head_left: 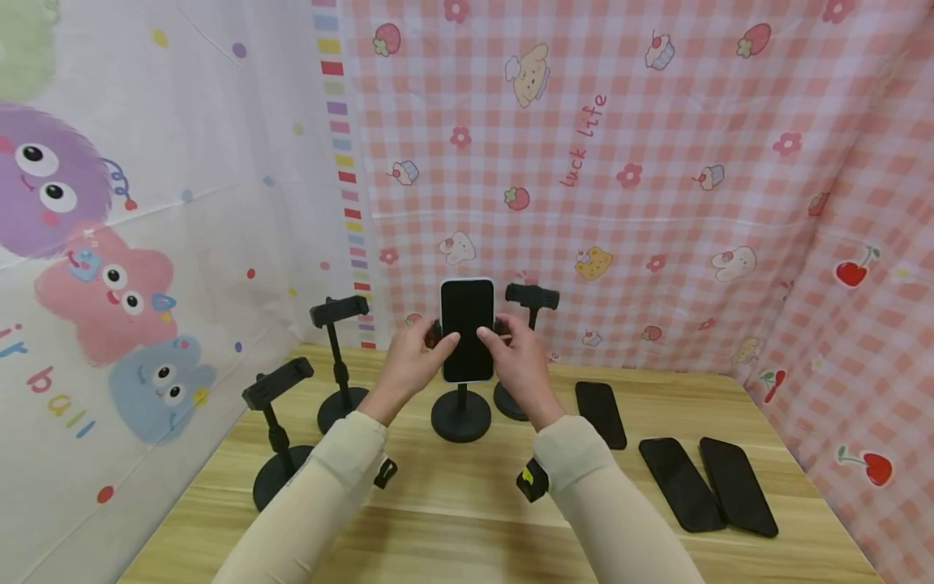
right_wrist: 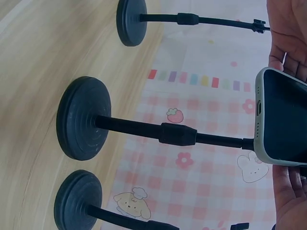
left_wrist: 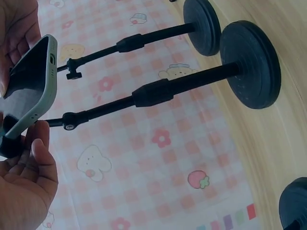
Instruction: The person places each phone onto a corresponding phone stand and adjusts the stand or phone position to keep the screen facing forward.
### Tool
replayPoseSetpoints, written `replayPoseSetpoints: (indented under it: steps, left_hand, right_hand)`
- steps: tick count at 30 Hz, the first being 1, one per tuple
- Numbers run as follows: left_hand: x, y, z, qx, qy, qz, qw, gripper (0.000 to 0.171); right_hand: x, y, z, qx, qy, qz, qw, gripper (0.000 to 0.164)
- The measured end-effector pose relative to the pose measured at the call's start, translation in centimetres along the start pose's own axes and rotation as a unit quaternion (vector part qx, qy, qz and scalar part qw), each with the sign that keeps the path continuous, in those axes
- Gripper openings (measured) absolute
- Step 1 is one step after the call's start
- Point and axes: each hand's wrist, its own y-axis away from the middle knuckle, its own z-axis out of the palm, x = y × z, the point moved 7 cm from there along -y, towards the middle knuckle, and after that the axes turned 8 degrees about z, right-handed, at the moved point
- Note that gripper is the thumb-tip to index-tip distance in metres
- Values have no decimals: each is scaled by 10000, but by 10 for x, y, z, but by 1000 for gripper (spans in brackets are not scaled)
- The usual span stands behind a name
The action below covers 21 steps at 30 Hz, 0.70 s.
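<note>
A phone [head_left: 468, 332] with a dark screen and pale edge stands upright in the clamp of a black phone stand, whose round base [head_left: 461, 418] rests on the table. My left hand [head_left: 412, 361] holds the phone's left side, thumb on the front and fingers at the clamp behind. On the other side, my right hand [head_left: 521, 357] grips it likewise, its thumb on the screen's edge. From the left wrist view, the phone [left_wrist: 45, 91] shows its pale lower edge above the fingers of my left hand [left_wrist: 29, 191]. The clamp is mostly hidden.
Two more black phone stands [head_left: 340, 373] [head_left: 280, 438] are at the left, and another stand [head_left: 533, 300] is just behind my right hand. Several dark phones [head_left: 601, 414] [head_left: 682, 484] [head_left: 739, 485] lie on the wooden table [head_left: 452, 519] at right. Patterned cloth [head_left: 620, 219] hangs behind.
</note>
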Motion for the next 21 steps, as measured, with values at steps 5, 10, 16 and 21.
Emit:
replayPoseSetpoints:
  steps: [5, 10, 16, 21]
  left_hand:
    - [-3, -1, 0, 55, 75, 87, 9999, 23]
    - [-10, -2, 0, 145, 205, 47, 9997, 24]
    - [-14, -4, -1, 162, 229, 25, 9996, 23]
    - [-15, -6, -2, 194, 244, -7, 9995, 23]
  right_hand:
    - [0, -1, 1, 132, 45, -97, 9999, 39]
    - [-1, -1, 4, 255, 156, -236, 9993, 40]
    - [2, -2, 9, 211, 89, -12, 9997, 45]
    - [2, -5, 9, 253, 136, 26, 9996, 46]
